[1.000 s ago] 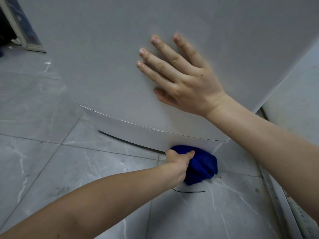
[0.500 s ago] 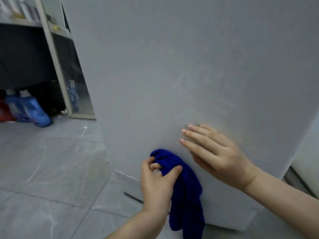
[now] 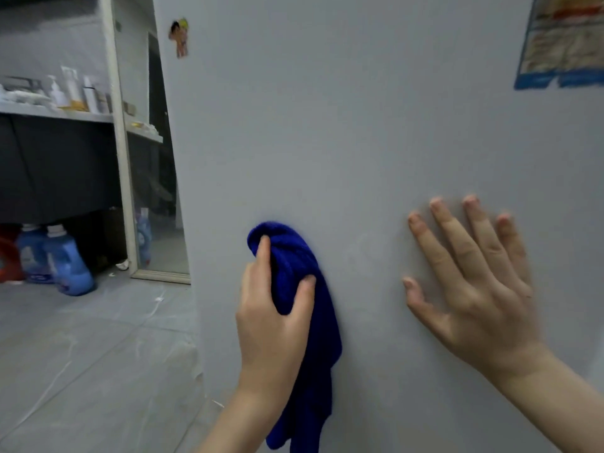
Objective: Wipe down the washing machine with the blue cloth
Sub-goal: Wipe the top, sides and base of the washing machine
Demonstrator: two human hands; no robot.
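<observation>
Moved up off the bottom edge since a second ago: left hand (image 3: 274,308) bunching the blue cloth (image 3: 300,289) against the washing machine (image 3: 359,142) panel, right hand (image 3: 470,279) spread flat, bracing. Lower strip probably done, upper panel left.

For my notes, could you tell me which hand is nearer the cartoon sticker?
Left. The left hand, gripping the blue cloth, is below the cartoon sticker; the right hand lies flat farther right.

Grey marbled floor tiles (image 3: 81,354); shelf (image 3: 65,114) above blue bottles (image 3: 68,266).
</observation>
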